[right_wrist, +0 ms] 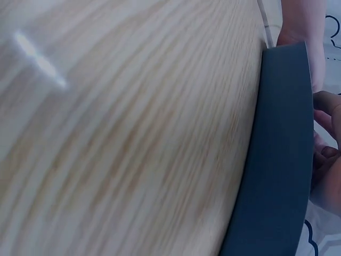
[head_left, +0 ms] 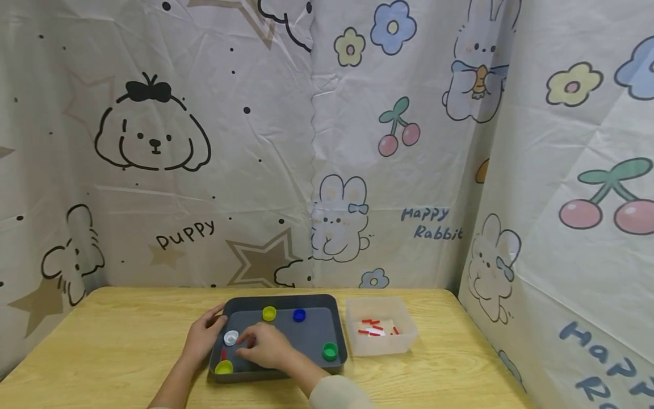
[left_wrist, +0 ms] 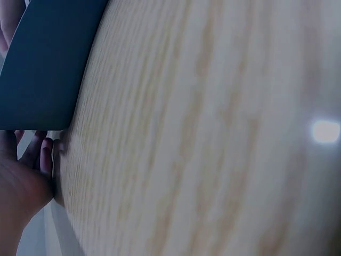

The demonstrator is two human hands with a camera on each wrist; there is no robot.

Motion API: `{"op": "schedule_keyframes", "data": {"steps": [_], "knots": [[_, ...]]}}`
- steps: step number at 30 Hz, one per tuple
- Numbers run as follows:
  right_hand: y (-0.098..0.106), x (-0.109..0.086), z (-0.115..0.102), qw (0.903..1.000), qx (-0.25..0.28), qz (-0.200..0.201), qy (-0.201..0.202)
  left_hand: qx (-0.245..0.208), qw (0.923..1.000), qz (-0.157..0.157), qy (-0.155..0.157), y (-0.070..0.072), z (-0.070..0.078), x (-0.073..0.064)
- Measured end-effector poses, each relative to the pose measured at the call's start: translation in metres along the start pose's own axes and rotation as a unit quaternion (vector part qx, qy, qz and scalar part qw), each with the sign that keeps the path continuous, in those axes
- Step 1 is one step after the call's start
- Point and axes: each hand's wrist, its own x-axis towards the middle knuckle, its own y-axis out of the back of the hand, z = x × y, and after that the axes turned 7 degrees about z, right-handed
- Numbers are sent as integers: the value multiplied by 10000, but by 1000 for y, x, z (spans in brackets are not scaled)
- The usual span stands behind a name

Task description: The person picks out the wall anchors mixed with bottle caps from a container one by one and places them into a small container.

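Note:
A dark grey tray [head_left: 306,335] lies on the table, its side wall [left_wrist: 48,64] close up in the left wrist view. My left hand [head_left: 203,335] holds the tray by its left edge near the far corner. Over the tray's left part is my right hand [head_left: 265,345], fingers bent, thumb and forefinger apart, nothing visible between them. Just left of those fingertips sit a white cap [head_left: 231,338] and a short red stick [head_left: 223,355]. A yellow cap [head_left: 223,367] is in the near left corner. Farther off are another yellow cap [head_left: 269,313], a blue cap [head_left: 299,315] and a green cap [head_left: 330,351].
A translucent plastic box [head_left: 380,343] stands right of the tray, with several red sticks [head_left: 377,327] and something white inside. Around both extends the wooden table [head_left: 117,341]. A printed curtain [head_left: 276,142] rises behind and on the right side.

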Motion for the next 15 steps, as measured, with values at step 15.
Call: {"op": "schedule_keyframes", "data": {"steps": [15], "knots": [[-24,11,-8,9976,-133,-222,-648,-44,10000,79,-37,0,2,0]]}}
